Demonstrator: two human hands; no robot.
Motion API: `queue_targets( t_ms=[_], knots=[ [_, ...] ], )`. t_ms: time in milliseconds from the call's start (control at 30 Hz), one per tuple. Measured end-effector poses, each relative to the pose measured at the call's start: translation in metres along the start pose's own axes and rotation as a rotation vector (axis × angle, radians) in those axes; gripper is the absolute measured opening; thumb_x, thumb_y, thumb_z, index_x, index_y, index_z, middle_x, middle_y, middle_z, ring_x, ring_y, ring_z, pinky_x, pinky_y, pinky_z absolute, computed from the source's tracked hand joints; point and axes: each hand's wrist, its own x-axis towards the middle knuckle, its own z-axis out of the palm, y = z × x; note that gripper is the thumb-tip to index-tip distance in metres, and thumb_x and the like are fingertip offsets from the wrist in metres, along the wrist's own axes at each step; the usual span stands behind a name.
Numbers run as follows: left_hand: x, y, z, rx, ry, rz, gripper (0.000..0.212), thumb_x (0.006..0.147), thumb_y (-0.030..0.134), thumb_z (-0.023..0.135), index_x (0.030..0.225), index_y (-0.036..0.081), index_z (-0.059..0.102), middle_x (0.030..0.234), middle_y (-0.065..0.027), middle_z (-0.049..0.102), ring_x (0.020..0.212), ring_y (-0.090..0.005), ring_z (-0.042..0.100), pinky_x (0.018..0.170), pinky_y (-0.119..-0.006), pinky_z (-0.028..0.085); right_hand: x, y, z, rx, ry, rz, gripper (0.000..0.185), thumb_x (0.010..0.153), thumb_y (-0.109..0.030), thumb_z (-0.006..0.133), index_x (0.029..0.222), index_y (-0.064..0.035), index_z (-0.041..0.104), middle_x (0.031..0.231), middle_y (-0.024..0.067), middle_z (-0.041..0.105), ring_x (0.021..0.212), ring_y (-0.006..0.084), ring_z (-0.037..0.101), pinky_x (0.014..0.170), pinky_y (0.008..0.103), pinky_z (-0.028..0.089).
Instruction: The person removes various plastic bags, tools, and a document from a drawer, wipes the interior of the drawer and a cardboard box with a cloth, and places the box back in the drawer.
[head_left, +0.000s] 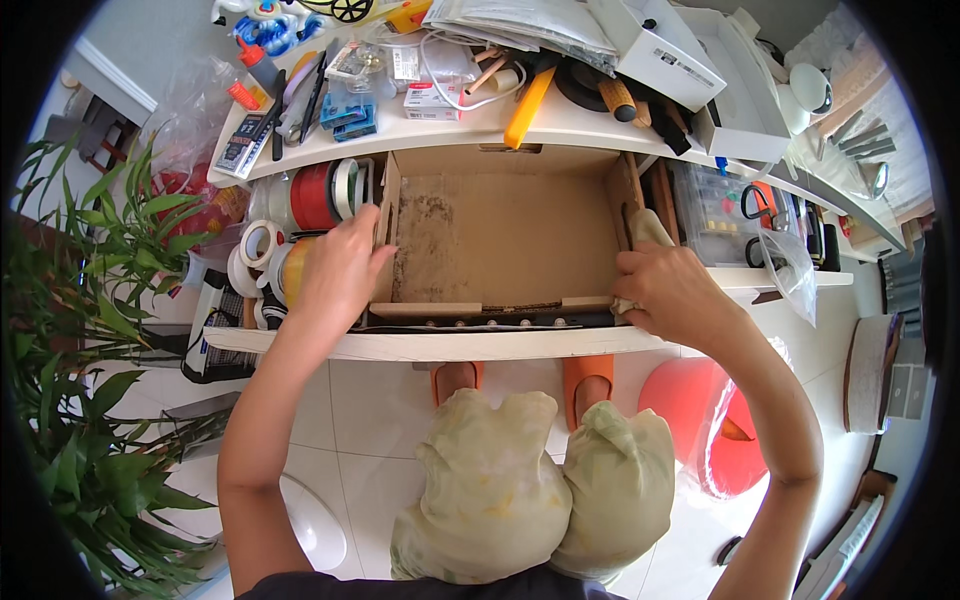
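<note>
A cardboard box (517, 225) with dark stains on the left of its bottom sits in a pulled-out desk drawer (450, 345). My left hand (341, 259) is at the box's left wall, beside rolls of tape (311, 196); its thumb sticks out over the wall, and its fingertips are partly hidden. At the box's right wall, my right hand (667, 289) is closed on a beige cloth (651, 227), which shows above and below the fingers.
Tools, small boxes and a yellow-handled cutter (529, 109) crowd the desktop. Right of the box lie a clear plastic case (720, 214) and scissors (754, 202). A red bin (694, 405) stands below right; a leafy plant (112, 450) is at left.
</note>
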Motion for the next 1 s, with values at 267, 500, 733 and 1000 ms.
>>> queue_targets(
  t_ms=[267,500,733,1000],
  knots=[
    [0.006,0.006,0.017,-0.058,-0.063,-0.115,0.054,0.076,0.001,0.062,0.124,0.001,0.036,0.068,-0.0261,0.058,0.069,-0.0428,0.059,0.061,-0.048,0.046,0.005,0.010,0.014,-0.070,-0.177,-0.087,0.014,0.061,-0.017,0.074,0.067,-0.0078,0.065,0.075,0.0030,0.057,0.082,0.0222,0.058,0.071,0.0362,0.049],
    [-0.003,-0.006,0.022,-0.193,0.072,0.099,0.031,0.074,-0.002,0.059,0.104,0.005,0.062,0.070,-0.0207,0.062,0.063,-0.0360,0.061,0.060,-0.042,0.050,0.011,0.014,0.017,-0.154,-0.257,-0.141,0.010,0.063,-0.017,0.070,0.064,-0.0082,0.065,0.077,0.0034,0.060,0.082,0.0216,0.060,0.068,0.0334,0.051],
    [0.014,-0.012,0.005,-0.288,0.032,0.051,0.016,0.078,0.000,0.056,0.090,0.002,0.066,0.074,-0.0175,0.064,0.055,-0.0261,0.058,0.055,-0.033,0.045,0.002,0.007,-0.007,0.022,-0.128,0.012,0.007,0.062,-0.012,0.068,0.065,-0.0076,0.064,0.073,0.0042,0.055,0.077,0.0230,0.058,0.063,0.0358,0.049],
    [0.018,-0.002,-0.014,-0.155,0.070,0.051,0.010,0.079,0.008,0.061,0.084,0.001,0.067,0.075,-0.0123,0.062,0.071,-0.0274,0.058,0.067,-0.035,0.047,-0.009,0.007,-0.021,0.107,0.026,0.044,0.014,0.062,-0.010,0.071,0.074,-0.0056,0.067,0.074,0.0044,0.057,0.074,0.0243,0.057,0.059,0.0359,0.046]
  ],
)
